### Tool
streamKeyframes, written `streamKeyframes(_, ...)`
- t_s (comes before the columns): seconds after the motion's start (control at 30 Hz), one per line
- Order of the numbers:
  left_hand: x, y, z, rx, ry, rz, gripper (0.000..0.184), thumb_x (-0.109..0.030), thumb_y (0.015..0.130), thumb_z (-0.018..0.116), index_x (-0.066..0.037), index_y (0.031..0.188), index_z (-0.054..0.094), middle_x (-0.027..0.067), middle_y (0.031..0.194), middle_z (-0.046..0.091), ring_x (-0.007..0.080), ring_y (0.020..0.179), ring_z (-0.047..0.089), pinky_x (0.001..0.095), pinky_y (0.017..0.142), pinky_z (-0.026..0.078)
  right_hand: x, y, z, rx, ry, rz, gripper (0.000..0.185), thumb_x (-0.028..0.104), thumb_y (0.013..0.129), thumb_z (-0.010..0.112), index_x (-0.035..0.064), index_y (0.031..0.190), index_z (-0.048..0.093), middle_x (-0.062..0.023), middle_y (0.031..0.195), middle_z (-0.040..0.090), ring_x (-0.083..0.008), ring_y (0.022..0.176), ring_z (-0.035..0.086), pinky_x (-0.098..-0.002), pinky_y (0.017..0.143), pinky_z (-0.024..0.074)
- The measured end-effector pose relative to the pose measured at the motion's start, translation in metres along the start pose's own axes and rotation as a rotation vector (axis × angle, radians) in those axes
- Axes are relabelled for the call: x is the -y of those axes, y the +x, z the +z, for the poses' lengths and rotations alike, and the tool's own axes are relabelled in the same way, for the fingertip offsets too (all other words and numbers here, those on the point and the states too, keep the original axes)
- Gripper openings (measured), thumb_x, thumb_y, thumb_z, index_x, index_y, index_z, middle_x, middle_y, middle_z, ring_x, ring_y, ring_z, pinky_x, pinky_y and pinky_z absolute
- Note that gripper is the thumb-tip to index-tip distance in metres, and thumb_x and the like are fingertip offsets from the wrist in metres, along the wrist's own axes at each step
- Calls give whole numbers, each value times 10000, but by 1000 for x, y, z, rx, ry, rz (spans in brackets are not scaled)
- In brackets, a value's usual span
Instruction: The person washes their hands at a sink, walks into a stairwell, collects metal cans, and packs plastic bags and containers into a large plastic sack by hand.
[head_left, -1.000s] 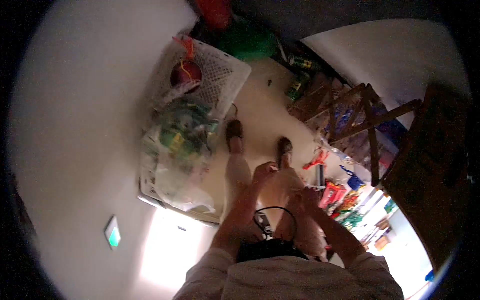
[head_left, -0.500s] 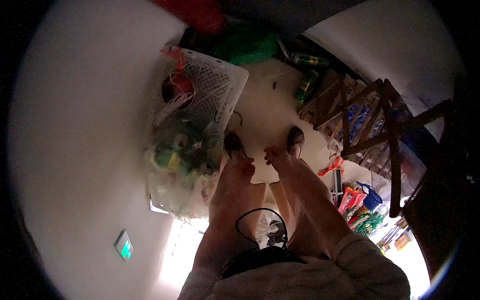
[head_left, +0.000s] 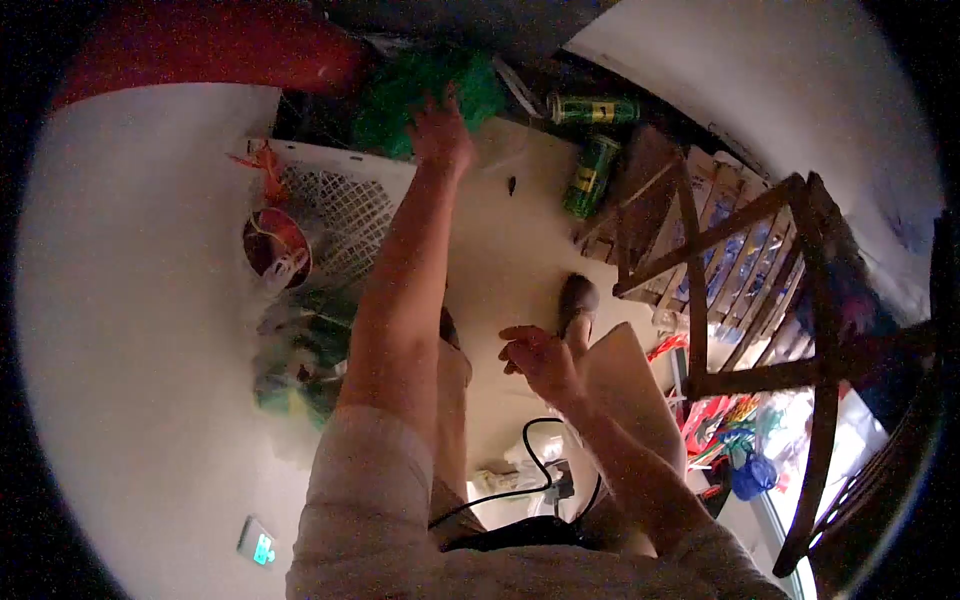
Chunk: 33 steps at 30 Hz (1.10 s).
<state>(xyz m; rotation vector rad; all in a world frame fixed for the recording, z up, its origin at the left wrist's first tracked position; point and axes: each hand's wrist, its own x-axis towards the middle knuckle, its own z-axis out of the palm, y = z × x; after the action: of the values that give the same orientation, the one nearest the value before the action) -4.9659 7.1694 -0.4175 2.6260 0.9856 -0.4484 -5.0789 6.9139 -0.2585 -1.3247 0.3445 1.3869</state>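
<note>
My left hand [head_left: 440, 138] is stretched far forward, its fingers spread against a green bundle [head_left: 385, 108] that looks like netting or plastic strands. It covers part of the bundle, and I see no grip closed on it. Lower down, my right hand [head_left: 542, 362] hangs above the floor by my knee, fingers loosely bent and apart, with nothing in them. Two green and yellow cans [head_left: 592, 175] lie on the floor to the right of the bundle.
A white plastic crate [head_left: 345, 215] stands at left, a red container [head_left: 278, 248] beside it and blurred green bags [head_left: 300, 350] below. On the right is a wooden folding rack [head_left: 745, 240]. A blue bag [head_left: 752, 474] hangs lower right. A large red object [head_left: 220, 50] spans the upper left.
My left hand has moved from near my knees forward onto the green bundle. My right hand stays low, slightly lower in view. The view has shifted, showing more of the red object.
</note>
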Motion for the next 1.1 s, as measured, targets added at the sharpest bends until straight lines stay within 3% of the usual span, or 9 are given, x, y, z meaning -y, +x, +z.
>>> streamKeyframes(0.23,-28,-22,-21,435,103,171,387,-189,714,502,-135,1097,498,112,1167,451,254,1112,388,483,873,302,0,6,-26,-44,100,-89,334,141,827,450,14,1134,413,-103,902,574,-166,718,569,-266,589,484)
streamKeyframes(0.3,-38,-74,0,-464,125,335,258,-203,729,501,-107,959,564,83,987,551,258,950,497,456,840,330,19,4,-17,-139,132,-132,366,165,819,482,36,1152,401,-97,960,556,-169,757,569,-278,604,494)
streamKeyframes(0.33,-47,-104,-12,-435,-64,471,256,-201,727,505,-103,957,564,85,969,554,257,932,503,444,825,340,27,4,-16,-188,145,-154,384,177,815,498,47,1161,395,-95,989,546,-170,776,569,-284,612,499)
streamKeyframes(0.47,-41,-202,-57,664,-778,807,252,-192,720,525,-86,945,566,93,895,569,251,860,527,397,763,378,34,9,-24,-324,311,40,388,135,747,584,41,1094,437,-88,1005,531,-181,863,538,-277,598,491)
streamKeyframes(0.63,3,-150,-66,1401,-989,806,250,-181,711,550,-65,931,567,103,803,588,244,769,557,337,686,425,-33,11,-64,-274,-813,-336,377,63,690,547,22,1047,436,-109,853,565,-234,818,549,-336,715,430)
streamKeyframes(0.7,16,-92,-53,1038,-749,496,249,-176,707,560,-56,926,568,107,766,596,241,733,569,313,656,444,-24,0,-60,-221,-1075,-195,303,119,710,542,-2,980,474,-164,884,517,-287,854,478,-392,738,391)
streamKeyframes(0.77,10,-41,-50,424,-417,212,255,-205,717,562,-64,930,578,136,836,594,265,799,568,350,685,452,-6,-6,-52,-172,-1125,-163,266,109,711,537,5,951,488,-200,839,486,-312,824,476,-411,695,397)
streamKeyframes(0.8,30,-2,15,-52,-422,321,309,-231,719,565,-93,995,560,165,945,567,288,872,550,358,741,446,3,-9,-47,-148,-1150,-147,248,105,712,534,9,937,494,-218,817,471,-324,808,474,-421,674,400)
streamKeyframes(1.1,45,154,30,-111,-338,-178,300,-240,697,581,-73,946,571,129,905,569,241,832,544,328,724,441,40,-19,-74,56,-1407,-68,415,113,656,588,66,1053,477,-179,917,517,-343,809,536,-400,692,451)
